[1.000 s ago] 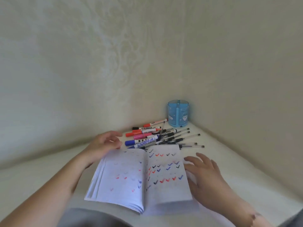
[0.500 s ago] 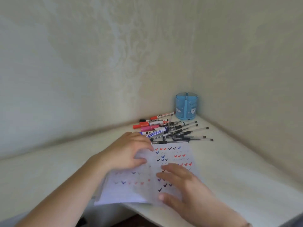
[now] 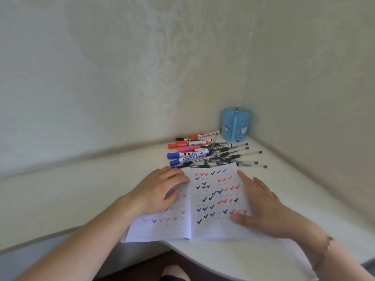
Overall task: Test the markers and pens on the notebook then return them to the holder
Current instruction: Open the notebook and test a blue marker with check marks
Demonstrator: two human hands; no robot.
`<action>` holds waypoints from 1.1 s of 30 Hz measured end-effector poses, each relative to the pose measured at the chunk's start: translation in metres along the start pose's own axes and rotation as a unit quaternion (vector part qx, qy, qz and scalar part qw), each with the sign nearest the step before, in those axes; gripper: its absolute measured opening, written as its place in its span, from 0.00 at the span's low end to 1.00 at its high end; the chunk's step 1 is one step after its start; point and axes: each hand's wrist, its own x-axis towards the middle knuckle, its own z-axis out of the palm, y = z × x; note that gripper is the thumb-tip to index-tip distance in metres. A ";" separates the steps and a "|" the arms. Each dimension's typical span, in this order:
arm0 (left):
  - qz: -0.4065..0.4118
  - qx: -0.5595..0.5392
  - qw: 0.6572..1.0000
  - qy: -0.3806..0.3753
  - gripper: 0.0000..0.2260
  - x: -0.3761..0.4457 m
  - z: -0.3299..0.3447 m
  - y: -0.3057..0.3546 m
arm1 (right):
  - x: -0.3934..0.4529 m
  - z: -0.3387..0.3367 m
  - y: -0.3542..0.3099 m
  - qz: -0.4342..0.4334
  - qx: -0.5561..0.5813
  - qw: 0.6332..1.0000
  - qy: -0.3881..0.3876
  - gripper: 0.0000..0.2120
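Your hands lie flat on the open notebook at the near edge of the white bench, in a room corner. The left hand presses the left page with fingers loosely bent toward the spine; the right hand rests on the right page's outer edge, fingers straight and spread. Neither holds a pen. The hands are apart, one on each page, with the spine between them.

Both pages already carry rows of black, blue and red ticks, so the step in hand looks like flattening the book before more testing. Do it well by keeping the left palm down near the spine so the page does not spring up, and freeing the right hand to fetch a marker. Bare paper is scarce on the right page; the lower margin looks like the best spot.

The markers lie in a pile just beyond the notebook's far edge, long axes running left to right, coloured caps toward the left. The pens fan out beside and partly under them, pointing right and slightly away, toward the corner; the nearest ones touch the notebook's top edge. The blue holder stands upright behind the pile, against the wall, and appears empty. Judged from this, nothing has yet gone back into it.
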 end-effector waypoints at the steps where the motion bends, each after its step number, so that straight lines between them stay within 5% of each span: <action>1: -0.006 0.001 1.000 -0.006 0.16 0.000 -0.001 0.001 | 0.001 -0.005 -0.003 0.000 0.073 0.997 0.016 0.46; 4: -0.036 -0.005 0.999 -0.028 0.16 0.005 -0.010 0.006 | 0.007 -0.011 -0.006 0.020 0.169 0.977 0.125 0.33; 8: -0.050 0.094 0.991 -0.076 0.26 0.021 -0.013 0.017 | 0.020 0.000 -0.011 0.057 0.006 0.983 0.173 0.19; 12: -0.027 0.161 0.986 -0.022 0.20 0.016 0.003 0.030 | 0.020 -0.009 -0.013 0.085 -0.141 0.982 0.097 0.19; 15: -0.046 0.181 0.982 0.030 0.16 0.008 0.015 0.045 | 0.040 -0.026 -0.025 0.057 -0.223 0.965 0.122 0.17; 19: -0.086 0.195 0.977 0.033 0.15 0.009 0.018 0.056 | 0.111 -0.027 -0.054 -0.074 -0.153 0.962 0.213 0.17; 27: -0.131 0.143 0.981 -0.008 0.13 0.034 0.027 0.080 | 0.182 -0.016 -0.060 -0.118 -0.280 0.937 0.175 0.13; 30: -0.128 0.130 0.982 -0.048 0.14 0.046 0.015 0.084 | 0.165 -0.028 -0.047 -0.128 -0.207 0.945 0.219 0.10; 33: -0.179 0.028 0.975 -0.131 0.19 0.070 -0.013 0.071 | 0.127 -0.048 -0.031 -0.101 0.011 0.965 0.241 0.04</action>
